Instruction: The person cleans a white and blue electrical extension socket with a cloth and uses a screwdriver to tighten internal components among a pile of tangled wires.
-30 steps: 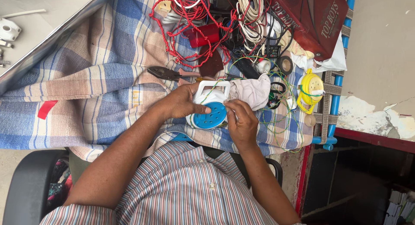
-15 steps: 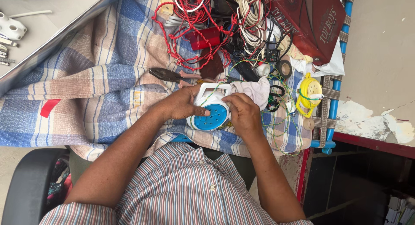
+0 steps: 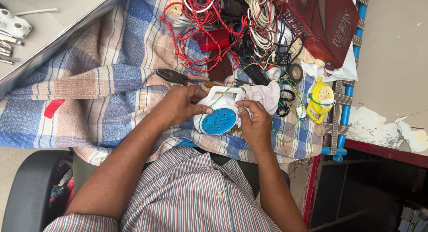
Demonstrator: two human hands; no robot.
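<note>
- At the near edge of the scene, a person in a striped shirt (image 3: 187,201) is sitting in a dark chair (image 3: 26,192), both bare forearms reaching out over the bench.
- Just beyond the shirt, a checked cloth (image 3: 89,94) in blue, beige and white is covering the bench and hanging over its near side.
- On the cloth in front of the person, a white cord reel with a round blue socket face (image 3: 218,120) is lying with the blue face turned up and its white handle pointing far.
- The left hand (image 3: 178,105) is gripping the reel's left side, its grip closed around the white body with the thumb pressing near the blue face.
- The right hand (image 3: 254,120) is holding the reel's right side, its grip closed on the rim with the fingertips touching the white edge.
- Just beside the right hand, a pale rag (image 3: 265,94) is lying against the reel's far right side.
- To the right, a small yellow reel (image 3: 322,98) is sitting near the blue frame (image 3: 345,111) at the bench's right edge, with thin green wire (image 3: 292,125) trailing between it and the hands.
- Farther off, pliers with dark jaws (image 3: 176,77) are lying left of the white handle.
- At the far side, red cord (image 3: 196,40) and whitish cord (image 3: 258,22) are tangling together beside a dark red box (image 3: 321,22).
- At the far left, white fittings (image 3: 15,24) are resting on a grey surface (image 3: 67,13).
</note>
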